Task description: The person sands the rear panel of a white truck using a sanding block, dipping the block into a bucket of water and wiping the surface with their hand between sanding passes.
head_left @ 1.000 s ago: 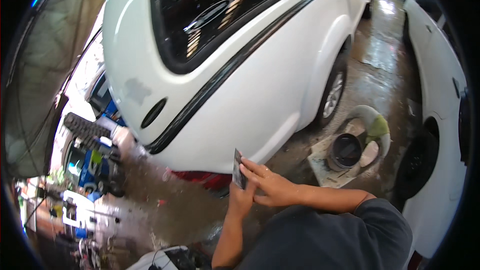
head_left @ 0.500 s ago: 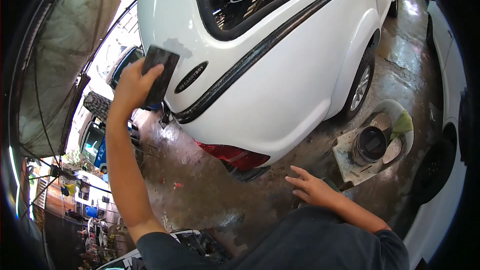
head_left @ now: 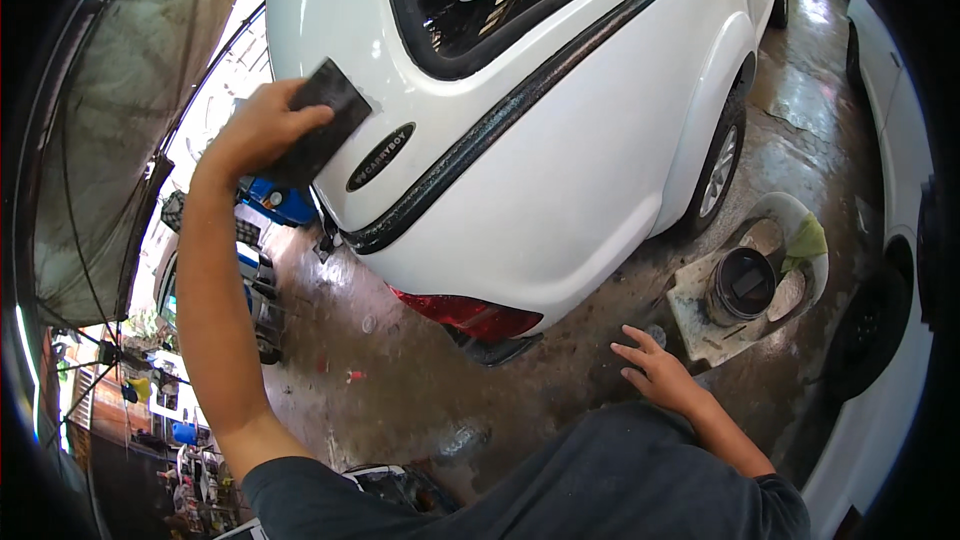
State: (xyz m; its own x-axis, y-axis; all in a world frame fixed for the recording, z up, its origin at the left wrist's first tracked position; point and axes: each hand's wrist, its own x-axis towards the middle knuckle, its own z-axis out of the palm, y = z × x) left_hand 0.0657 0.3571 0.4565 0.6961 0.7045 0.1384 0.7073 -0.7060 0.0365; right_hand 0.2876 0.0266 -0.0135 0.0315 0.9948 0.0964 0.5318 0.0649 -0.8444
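My left hand (head_left: 262, 125) grips a dark, flat rectangular piece of sandpaper (head_left: 325, 115), its thumb lying on top. The sandpaper overlaps the rear corner of a white vehicle (head_left: 560, 180), beside an oval dark badge (head_left: 381, 157). Whether it presses on the paint I cannot tell. Only a sliver of a dull grey patch (head_left: 372, 105) shows at the sandpaper's edge. Lower right, my right hand (head_left: 660, 376) hangs in the air with fingers spread, holding nothing.
A cut-open pale container (head_left: 690, 315) on the wet floor (head_left: 350, 340) holds a dark bucket (head_left: 740, 285) and a green cloth (head_left: 805, 243). Another white vehicle (head_left: 890, 170) stands at right. A red tail light (head_left: 465, 316) sits low on the nearer one. A tarp (head_left: 130, 100) hangs at left.
My left hand and the sandpaper have moved slightly up and left, tilting, and now mostly hide the grey patch. My right hand has shifted right, still spread.
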